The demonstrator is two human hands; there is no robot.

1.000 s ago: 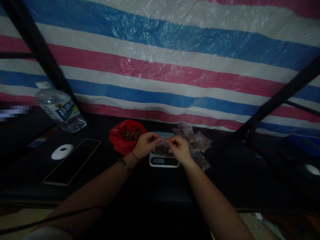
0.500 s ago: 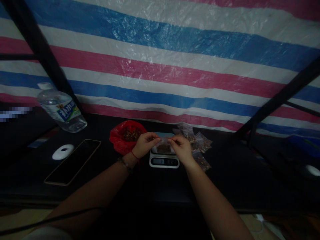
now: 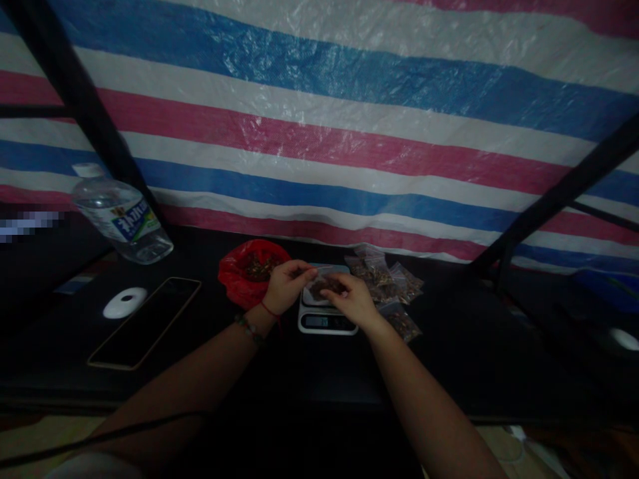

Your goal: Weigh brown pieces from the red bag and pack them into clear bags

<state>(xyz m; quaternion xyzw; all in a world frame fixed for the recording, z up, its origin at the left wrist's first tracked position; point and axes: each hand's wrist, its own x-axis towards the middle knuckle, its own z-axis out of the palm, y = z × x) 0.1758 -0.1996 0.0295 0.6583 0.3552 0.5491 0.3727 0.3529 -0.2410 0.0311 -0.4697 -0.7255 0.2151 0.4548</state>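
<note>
A small clear zip bag [image 3: 319, 287] with brown bits inside is held over a white digital kitchen scale [image 3: 328, 323]. My left hand [image 3: 287, 286] pinches the bag's upper left corner between thumb and fingers. On the other side, my right hand [image 3: 353, 298] grips the bag's right part, its thumb and fingertips pressed on the filled portion. Left of the scale sits an open red plastic bag [image 3: 234, 269] with similar brown pieces [image 3: 262, 266] in it. Several filled zip bags [image 3: 399, 319] lie in a heap to the right, close to my right hand.
At the left, a large clear bottle [image 3: 122, 216] stands behind a white round object [image 3: 124, 303] and a dark phone [image 3: 150, 322]. Striped plastic sheeting [image 3: 319, 140] hangs behind the black table [image 3: 459, 352]. Slanted black bars [image 3: 94, 100] rise at both sides.
My right hand has shifted from the bag's top right corner down and left onto its filled part. My left hand keeps its pinch at the top left.
</note>
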